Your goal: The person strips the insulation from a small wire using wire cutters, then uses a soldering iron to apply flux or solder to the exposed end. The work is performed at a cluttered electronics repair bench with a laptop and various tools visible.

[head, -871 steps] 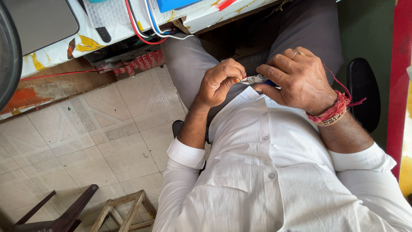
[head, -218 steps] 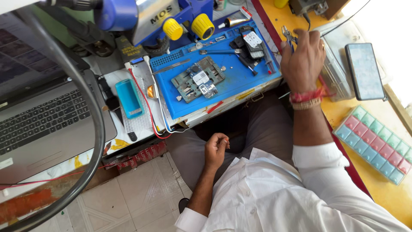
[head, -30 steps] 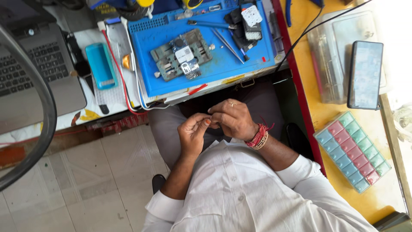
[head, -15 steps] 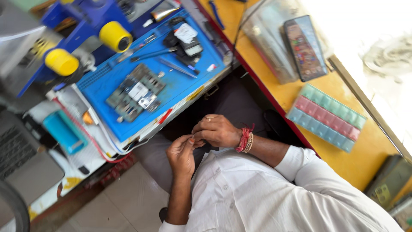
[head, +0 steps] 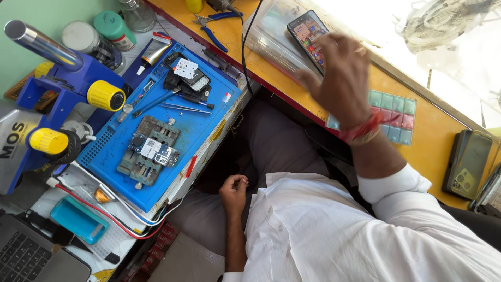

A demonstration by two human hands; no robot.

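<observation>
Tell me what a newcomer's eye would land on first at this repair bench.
The blue work mat stands out at centre left, with a circuit board clamped in a holder on it. At upper right the right hand, blurred, reaches over the yellow counter beside a lit smartphone. The left hand rests curled in the lap below.

We see the flat rectangular smartphone (head: 308, 36) lying on the clear plastic case (head: 271, 39), the pastel compartment box (head: 394, 115) right of it, circuit board holder (head: 148, 151) on the blue rubber work mat (head: 209, 112) at left.
</observation>
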